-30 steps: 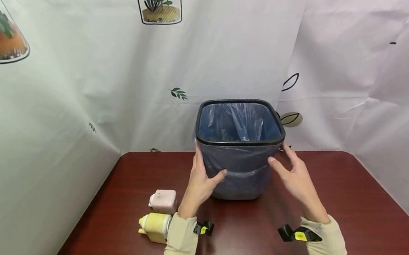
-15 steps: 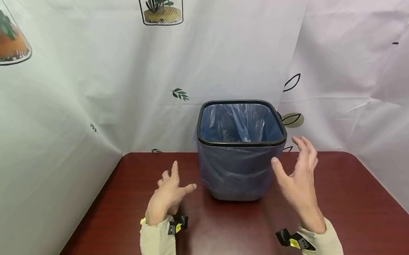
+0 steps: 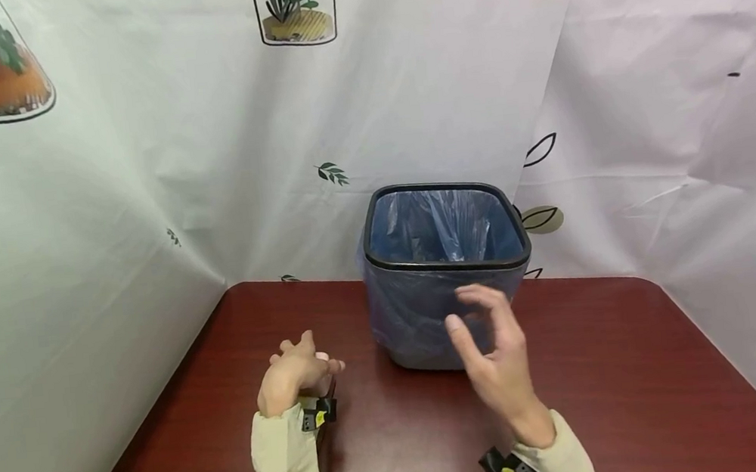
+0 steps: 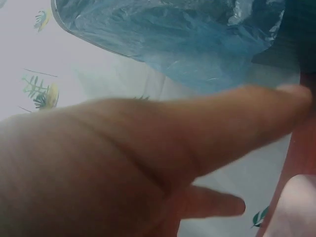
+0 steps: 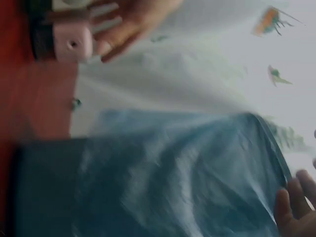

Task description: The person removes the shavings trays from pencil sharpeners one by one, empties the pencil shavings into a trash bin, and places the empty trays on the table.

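A dark bin (image 3: 450,312) with a black rim and a blue plastic liner (image 3: 448,225) stands upright on the table. My left hand (image 3: 295,369) hovers low over a pale pink bottle (image 5: 73,42), fingers spread, and mostly hides it in the head view. In the right wrist view, the left fingers reach right at the bottle's end. My right hand (image 3: 499,361) is raised before the bin's front with thumb and fingers apart, holding nothing. The yellow bottle is hidden behind my left hand and sleeve.
The dark red table (image 3: 602,366) meets a white printed cloth (image 3: 241,165) at its back edge. Another cloth wall (image 3: 83,295) runs along the left. Each sleeve cuff carries a small black camera.
Both hands have let go of the bin's sides. The left has moved left and down onto the pink bottle; the right has drawn back and shifted left. The bin stays in place.
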A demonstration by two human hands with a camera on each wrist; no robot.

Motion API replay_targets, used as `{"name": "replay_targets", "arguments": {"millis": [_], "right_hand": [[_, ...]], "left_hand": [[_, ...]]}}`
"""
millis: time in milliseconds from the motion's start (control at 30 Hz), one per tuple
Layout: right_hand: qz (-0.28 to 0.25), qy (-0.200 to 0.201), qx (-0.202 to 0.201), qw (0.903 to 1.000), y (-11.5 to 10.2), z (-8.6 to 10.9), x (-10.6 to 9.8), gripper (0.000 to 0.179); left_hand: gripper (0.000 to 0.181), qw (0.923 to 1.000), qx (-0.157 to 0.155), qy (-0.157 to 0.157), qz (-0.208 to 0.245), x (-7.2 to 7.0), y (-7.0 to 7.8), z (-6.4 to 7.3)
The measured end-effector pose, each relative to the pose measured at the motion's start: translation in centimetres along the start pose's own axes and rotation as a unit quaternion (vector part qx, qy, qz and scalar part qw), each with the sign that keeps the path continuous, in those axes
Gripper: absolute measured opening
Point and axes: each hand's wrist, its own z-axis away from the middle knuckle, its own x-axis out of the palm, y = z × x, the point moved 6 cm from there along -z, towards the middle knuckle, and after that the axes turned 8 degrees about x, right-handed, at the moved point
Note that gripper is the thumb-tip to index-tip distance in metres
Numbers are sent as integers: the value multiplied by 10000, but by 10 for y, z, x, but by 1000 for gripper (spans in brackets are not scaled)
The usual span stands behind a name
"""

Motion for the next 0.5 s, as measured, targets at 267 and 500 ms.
{"name": "replay_targets", "arguments": {"millis": [267, 500], "right_hand": [[339, -1369, 764, 9871, 56, 38, 54, 22], [448, -2142, 1506, 9641, 83, 62, 79, 20]], "left_hand": [[69, 9997, -238, -2, 65, 1, -11, -2], [54, 9994, -279, 174, -49, 2, -9, -3]]}}
